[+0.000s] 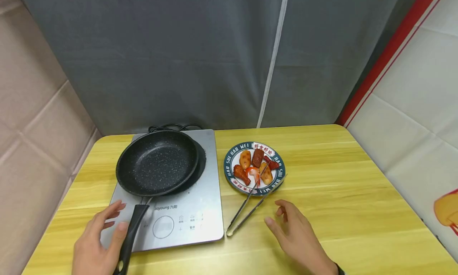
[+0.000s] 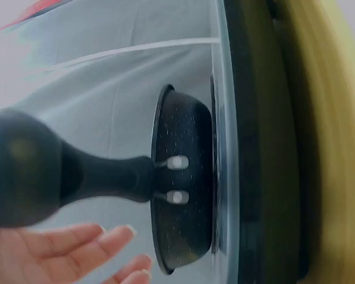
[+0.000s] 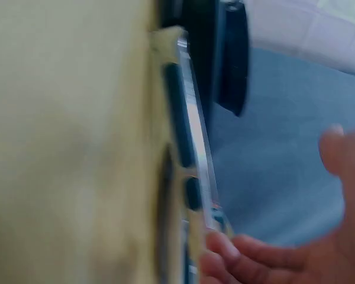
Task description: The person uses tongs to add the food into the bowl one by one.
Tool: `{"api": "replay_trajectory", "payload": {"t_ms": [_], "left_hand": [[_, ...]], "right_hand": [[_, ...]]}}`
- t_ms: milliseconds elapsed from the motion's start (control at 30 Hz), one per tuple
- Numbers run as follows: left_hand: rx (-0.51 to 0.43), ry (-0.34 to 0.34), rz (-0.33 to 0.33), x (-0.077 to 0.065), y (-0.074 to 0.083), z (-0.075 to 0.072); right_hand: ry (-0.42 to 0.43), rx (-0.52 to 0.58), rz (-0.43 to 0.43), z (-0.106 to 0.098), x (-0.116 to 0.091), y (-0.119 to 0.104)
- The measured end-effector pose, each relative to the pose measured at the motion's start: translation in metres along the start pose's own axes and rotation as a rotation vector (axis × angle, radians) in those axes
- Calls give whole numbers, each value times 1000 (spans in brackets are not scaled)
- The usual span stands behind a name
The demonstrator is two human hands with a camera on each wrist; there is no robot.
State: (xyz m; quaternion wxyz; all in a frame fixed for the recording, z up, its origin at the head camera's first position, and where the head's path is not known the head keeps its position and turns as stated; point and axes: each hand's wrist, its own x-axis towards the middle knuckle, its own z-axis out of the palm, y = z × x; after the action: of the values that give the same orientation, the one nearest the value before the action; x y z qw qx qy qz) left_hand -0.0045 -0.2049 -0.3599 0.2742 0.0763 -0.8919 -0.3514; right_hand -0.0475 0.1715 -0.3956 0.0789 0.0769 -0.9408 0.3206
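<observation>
Left hand, fingers relaxed and spread, lay by the pan handle, contact hard to tell, frying pan sat ahead on a silver cooktop, right hand hovered wide and unfilled, tongs rested just left, food-filled plate stood ahead-left

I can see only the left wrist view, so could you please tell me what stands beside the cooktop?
Observer: In the head view, a round plate bearing several pieces of food stands to the right of the cooktop.

Operator: Thank you; would you say whether any utensil is near it?

Observer: Yes, metal tongs reach over it with their arms spread, joined end toward the person.

Operator: And is the right hand holding them, please?

Observer: No, the head view shows it to their right, with a gap between.
</observation>
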Motion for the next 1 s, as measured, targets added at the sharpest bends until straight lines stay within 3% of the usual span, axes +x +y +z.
{"api": "replay_trajectory", "payload": {"t_ms": [100, 267, 467, 600, 700, 833, 1000], "left_hand": [[-27, -5, -108, 1, 3, 3], [-4, -112, -277, 4, 3, 5], [4, -212, -405, 6, 1, 8], [4, -323, -499, 10, -3, 7], [-44, -417, -562, 11, -5, 5], [-175, -523, -645, 9, -3, 6], [-291, -564, -657, 5, 2, 10]], "right_hand": [[-2, 73, 67, 7, 4, 2], [-43, 174, 165, 17, 9, 2], [-60, 145, 206, 27, 14, -1], [-90, 108, 210, 31, 17, -3], [-121, 94, 218, 34, 18, -6], [-149, 74, 238, 36, 20, -11], [-154, 38, 229, 41, 22, -19]]}}
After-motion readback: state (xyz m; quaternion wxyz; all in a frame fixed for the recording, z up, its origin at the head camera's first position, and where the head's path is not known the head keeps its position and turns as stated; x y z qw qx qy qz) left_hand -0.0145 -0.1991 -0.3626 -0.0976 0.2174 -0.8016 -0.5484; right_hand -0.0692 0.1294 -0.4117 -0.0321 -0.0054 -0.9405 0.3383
